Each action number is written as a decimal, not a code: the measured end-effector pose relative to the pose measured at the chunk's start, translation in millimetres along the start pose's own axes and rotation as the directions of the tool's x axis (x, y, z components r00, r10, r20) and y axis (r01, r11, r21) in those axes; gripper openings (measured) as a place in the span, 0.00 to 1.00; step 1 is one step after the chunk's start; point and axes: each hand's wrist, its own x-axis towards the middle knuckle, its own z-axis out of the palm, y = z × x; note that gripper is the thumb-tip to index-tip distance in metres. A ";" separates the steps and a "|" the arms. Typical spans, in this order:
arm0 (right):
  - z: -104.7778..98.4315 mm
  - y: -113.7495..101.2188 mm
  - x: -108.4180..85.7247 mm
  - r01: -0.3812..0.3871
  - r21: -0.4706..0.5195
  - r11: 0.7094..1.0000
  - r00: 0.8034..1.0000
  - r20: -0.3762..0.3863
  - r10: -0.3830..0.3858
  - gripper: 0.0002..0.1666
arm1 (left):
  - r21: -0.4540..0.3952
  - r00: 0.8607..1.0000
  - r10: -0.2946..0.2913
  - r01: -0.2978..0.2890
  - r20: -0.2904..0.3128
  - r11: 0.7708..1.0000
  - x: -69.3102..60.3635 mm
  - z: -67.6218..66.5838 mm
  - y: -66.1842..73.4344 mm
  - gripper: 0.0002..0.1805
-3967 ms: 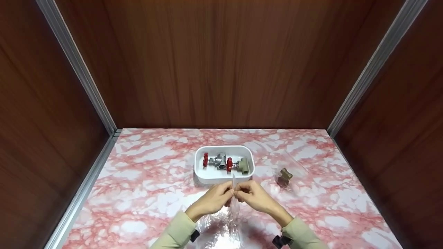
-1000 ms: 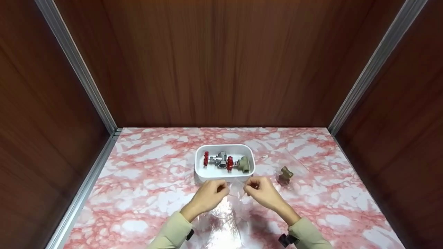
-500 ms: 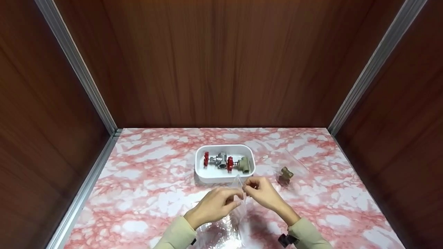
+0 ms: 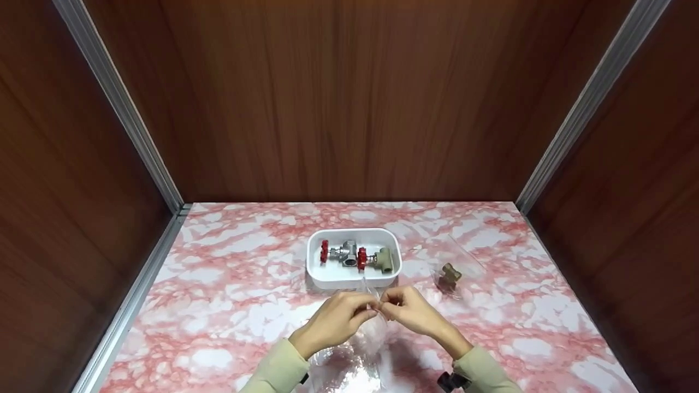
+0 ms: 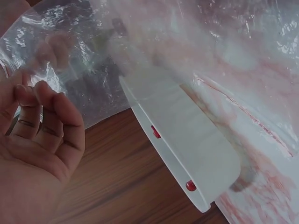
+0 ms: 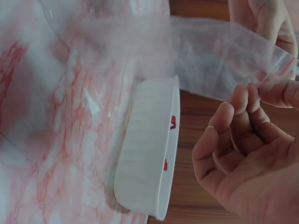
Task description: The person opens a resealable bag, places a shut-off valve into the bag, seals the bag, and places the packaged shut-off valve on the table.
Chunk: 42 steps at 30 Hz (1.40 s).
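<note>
Again, fingers [image 6: 239, 100] close together, apparently pinching clear bag [image 6: 201, 60]

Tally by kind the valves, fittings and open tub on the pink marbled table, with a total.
Silver metal valve, olive-green valve, both with round red handwheels: 2
Brass-coloured branched fitting: 1
White rounded-rectangular open tub: 1
Total: 4

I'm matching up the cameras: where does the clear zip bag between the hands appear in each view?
Head: the clear zip bag is low centre, between left hand and right hand.
Left wrist: the clear zip bag is at upper left.
Right wrist: the clear zip bag is at upper right.
Shared landmark: the white tub, visible in all three.
</note>
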 end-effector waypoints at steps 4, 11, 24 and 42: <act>-1.8 0.7 -1.7 -0.023 0.003 1.000 0.999 -0.025 0.023 0.09 | 0.008 0.999 -0.030 0.030 0.017 1.000 -1.5 -2.2 1.3 0.06; -7.6 8.5 -3.1 -0.030 -0.026 0.999 0.997 -0.067 0.028 0.09 | -0.007 0.997 -0.070 0.070 0.025 0.998 -1.4 -7.8 4.3 0.05; -12.5 4.8 -5.4 -0.059 -0.024 0.998 0.993 -0.101 0.056 0.10 | 0.013 0.982 -0.022 0.025 -0.188 1.000 -3.9 -1.5 1.7 0.19; 0.0 -11.7 1.2 0.025 0.066 0.997 0.998 -0.066 -0.020 0.07 | -0.291 0.941 -0.307 0.256 -0.144 0.922 -2.5 36.8 3.6 0.86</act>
